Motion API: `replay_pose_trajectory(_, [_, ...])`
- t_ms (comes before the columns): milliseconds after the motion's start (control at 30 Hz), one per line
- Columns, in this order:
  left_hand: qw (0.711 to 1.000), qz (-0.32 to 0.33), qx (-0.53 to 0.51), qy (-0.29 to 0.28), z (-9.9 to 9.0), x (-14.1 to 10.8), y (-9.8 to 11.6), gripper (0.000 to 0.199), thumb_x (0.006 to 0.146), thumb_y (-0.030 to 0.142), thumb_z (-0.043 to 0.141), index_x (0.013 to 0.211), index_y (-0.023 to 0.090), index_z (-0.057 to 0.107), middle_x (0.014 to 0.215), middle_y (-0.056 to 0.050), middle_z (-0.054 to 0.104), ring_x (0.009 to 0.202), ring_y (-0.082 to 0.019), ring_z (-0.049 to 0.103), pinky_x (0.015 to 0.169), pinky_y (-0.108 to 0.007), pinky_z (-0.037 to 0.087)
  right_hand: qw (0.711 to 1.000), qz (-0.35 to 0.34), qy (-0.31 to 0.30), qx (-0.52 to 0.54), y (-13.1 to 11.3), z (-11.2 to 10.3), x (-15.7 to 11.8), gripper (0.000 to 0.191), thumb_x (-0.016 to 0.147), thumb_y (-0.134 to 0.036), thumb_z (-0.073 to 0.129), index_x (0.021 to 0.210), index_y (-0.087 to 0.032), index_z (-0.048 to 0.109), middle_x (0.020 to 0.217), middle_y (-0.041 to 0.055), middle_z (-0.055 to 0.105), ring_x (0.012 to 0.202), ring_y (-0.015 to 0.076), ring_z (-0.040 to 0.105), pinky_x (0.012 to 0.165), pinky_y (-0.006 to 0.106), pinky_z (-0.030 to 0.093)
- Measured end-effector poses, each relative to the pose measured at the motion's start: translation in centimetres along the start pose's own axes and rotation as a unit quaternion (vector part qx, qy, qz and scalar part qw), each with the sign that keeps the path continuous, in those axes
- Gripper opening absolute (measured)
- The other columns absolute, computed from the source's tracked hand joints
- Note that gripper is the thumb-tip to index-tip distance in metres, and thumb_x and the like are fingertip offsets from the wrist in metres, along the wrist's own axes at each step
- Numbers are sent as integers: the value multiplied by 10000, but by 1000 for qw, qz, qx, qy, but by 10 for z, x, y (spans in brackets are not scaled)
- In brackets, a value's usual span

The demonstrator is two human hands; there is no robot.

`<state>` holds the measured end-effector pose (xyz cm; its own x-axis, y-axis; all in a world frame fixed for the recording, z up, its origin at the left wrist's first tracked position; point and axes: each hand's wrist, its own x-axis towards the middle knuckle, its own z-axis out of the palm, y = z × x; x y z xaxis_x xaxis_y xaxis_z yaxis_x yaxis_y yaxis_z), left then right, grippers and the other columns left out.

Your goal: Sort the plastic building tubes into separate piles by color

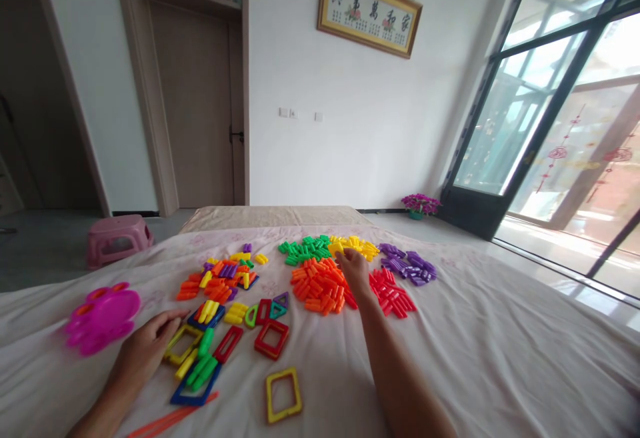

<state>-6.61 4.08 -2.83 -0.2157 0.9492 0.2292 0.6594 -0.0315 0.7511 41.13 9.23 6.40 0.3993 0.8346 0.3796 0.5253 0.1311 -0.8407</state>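
My right hand (354,269) is closed on a yellow plastic building block (337,249) above the sorted piles. Below it lies a heap of orange blocks (320,285), with red blocks (393,293) to the right and yellow blocks (363,246) just behind. My left hand (153,339) rests at the left, fingers loosely stretched, no held piece visible. Beside its fingertips are a blue magnetic tile (218,319) with orange and yellow blocks on it and a yellow square frame tile (171,357). Green blocks (203,373) lie on another blue tile (181,398) nearer me.
A mixed heap of blocks (217,285) lies behind my left hand. Green (306,249) and purple (413,267) piles stand further back. Red (272,339) and yellow (270,398) frame tiles lie mid-cloth. A pink plastic tray (110,315) is at left, a pink stool (117,235) beyond.
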Motion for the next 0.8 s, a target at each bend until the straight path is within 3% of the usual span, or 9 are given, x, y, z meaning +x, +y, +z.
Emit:
replay_pose_trajectory(100, [1000,0,6,-1,0,-1,0,341,809,447,534,1013,263,736,1027,3,783,964,-223,716,758,-242,532,997,51,31,58,32,-10,15,395,740,-445,574,909,-115,708,750,78,714,667,197,667,589,271,493])
replay_pose_trajectory(200, [1000,3,8,-5,-1,0,0,348,802,446,539,1022,263,738,1036,2,783,977,-225,715,764,-243,536,987,76,79,118,53,-6,21,559,682,-430,612,1116,-81,669,974,156,736,852,248,701,669,316,546])
replay_pose_trajectory(300, [1000,4,6,-5,-2,1,2,352,795,452,543,1017,264,742,1023,0,786,956,-228,719,755,-248,539,986,50,100,121,55,2,21,613,685,-359,602,1236,-93,616,1150,193,701,1018,269,681,822,376,556])
replay_pose_trajectory(400, [1000,-4,-1,-1,-2,0,6,358,790,453,537,995,248,746,1008,-12,789,944,-230,721,761,-253,540,991,2,82,105,38,13,12,523,743,-330,559,1215,-116,631,1132,158,713,1024,248,679,915,408,531])
replay_pose_trajectory(500, [1000,-9,-21,-10,-3,-2,11,380,791,456,535,1014,229,742,1011,-28,788,950,-231,719,764,-255,541,994,-55,20,89,3,33,-7,373,793,-307,536,1100,-156,685,1021,94,744,954,226,693,896,393,538])
replay_pose_trajectory(600, [999,-7,-41,-11,-3,-4,15,388,799,453,530,1027,217,737,1024,-38,785,963,-230,715,785,-261,541,986,-125,-87,73,-38,58,-40,285,819,-238,535,1037,-193,712,966,52,752,899,205,698,842,343,545])
replay_pose_trajectory(700, [999,-1,-52,-13,-3,-6,18,393,812,448,522,1036,206,735,1046,-45,779,969,-224,711,805,-265,537,954,-200,-219,38,-73,80,-79,277,862,-186,511,1030,-216,730,977,40,752,917,191,694,843,305,531])
replay_pose_trajectory(800, [999,0,-50,-17,-3,-6,18,392,825,439,518,1055,205,734,1063,-45,776,985,-221,707,808,-263,532,907,-268,-323,-46,-93,96,-111,320,891,-191,531,1160,-224,701,1147,64,721,1076,215,651,948,316,483])
